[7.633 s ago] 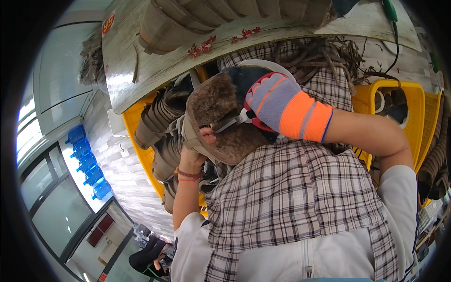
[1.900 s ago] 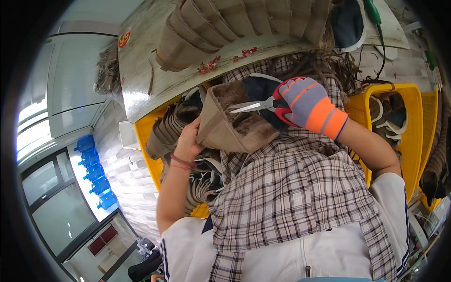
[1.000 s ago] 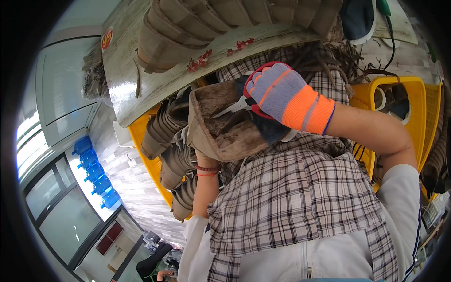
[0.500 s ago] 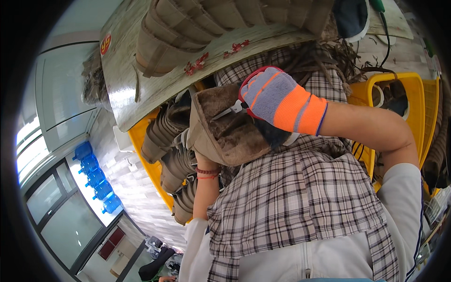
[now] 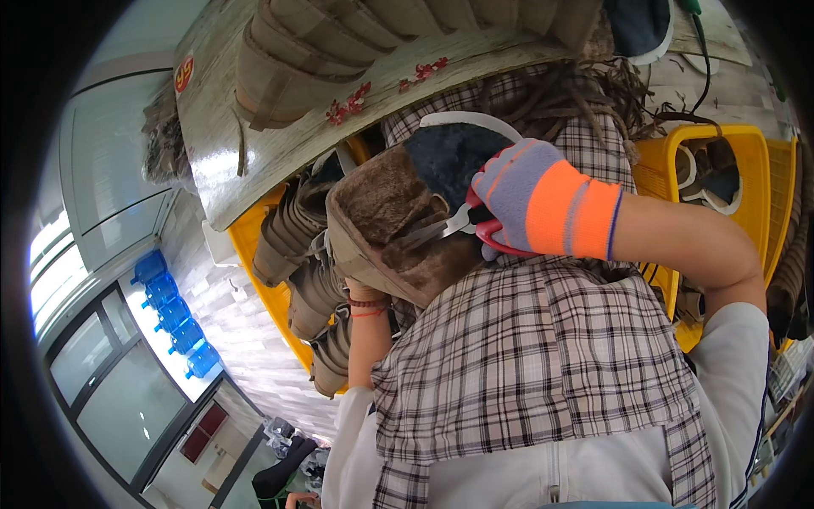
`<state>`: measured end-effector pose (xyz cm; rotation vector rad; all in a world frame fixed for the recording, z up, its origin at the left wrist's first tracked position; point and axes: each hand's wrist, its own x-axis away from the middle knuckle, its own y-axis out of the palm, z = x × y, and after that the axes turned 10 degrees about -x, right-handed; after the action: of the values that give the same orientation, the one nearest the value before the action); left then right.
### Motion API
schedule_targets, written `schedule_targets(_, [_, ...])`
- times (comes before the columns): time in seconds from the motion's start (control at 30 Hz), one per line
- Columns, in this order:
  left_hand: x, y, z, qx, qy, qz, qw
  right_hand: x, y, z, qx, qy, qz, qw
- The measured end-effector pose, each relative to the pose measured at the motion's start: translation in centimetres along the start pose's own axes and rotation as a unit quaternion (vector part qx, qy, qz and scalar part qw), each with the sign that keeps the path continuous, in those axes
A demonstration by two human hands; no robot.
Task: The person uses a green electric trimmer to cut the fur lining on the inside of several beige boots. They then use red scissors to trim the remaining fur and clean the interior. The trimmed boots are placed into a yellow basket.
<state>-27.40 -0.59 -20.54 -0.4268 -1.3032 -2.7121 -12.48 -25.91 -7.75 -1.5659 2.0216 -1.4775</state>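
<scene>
A brown fabric shoe upper with fluffy brown lining (image 5: 373,199) and a dark blue section edged in white is tilted open above my lap. My left hand (image 5: 363,291) holds it from below and behind, its fingers hidden by the upper; a red beaded bracelet and a cord circle the wrist. Red-handled scissors (image 5: 459,222) are in my right hand (image 5: 549,197), which wears a grey and orange knit glove. The fingers are closed round the handles. The blades reach into the lined opening, against the fluff, and their tips are partly hidden there.
A row of nested brown uppers (image 5: 339,51) lies on the wooden table (image 5: 208,153) ahead. More stacked uppers (image 5: 318,297) fill a yellow crate (image 5: 244,246) at left. Another yellow crate (image 5: 750,170) stands right, near brown strips (image 5: 543,110) and a dark cable (image 5: 702,76).
The upper has turned and shifted slightly left, bringing more of its dark blue section into view. My right hand and the scissors have moved right and down.
</scene>
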Motion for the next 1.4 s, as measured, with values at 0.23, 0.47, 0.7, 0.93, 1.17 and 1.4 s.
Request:
schedule_targets(0.23, [0.3, -0.4, 0.1, -0.141, 0.000, 0.076, 0.987, -1.8, -0.1, -1.3, 0.081, -0.003, -0.095, 0.992])
schedule_targets(0.47, [1.2, -8.6, -0.3, -0.077, 0.010, 0.073, 0.994, -2.2, -0.4, -2.1, 0.105, -0.030, -0.098, 0.989])
schedule_targets(0.7, [1.0, -2.6, -0.5, -0.084, 0.027, 0.008, 0.996, -0.8, 0.4, -0.7, 0.002, -0.005, 0.000, 1.000])
schedule_targets(0.93, [0.3, -0.6, 1.4, -0.375, 0.129, 0.052, 0.916, 5.4, -0.5, 1.6, -0.345, 0.104, 0.157, 0.920])
schedule_targets(1.17, [-5.7, 14.5, 3.5, -0.601, 0.199, -0.043, 0.773, 5.6, -1.0, -5.5, -0.593, -0.014, 0.275, 0.756])
schedule_targets(1.4, [-12.1, 23.7, 4.6, -0.637, 0.329, -0.226, 0.660, 10.5, -2.5, -1.1, -0.447, -0.011, 0.532, 0.720])
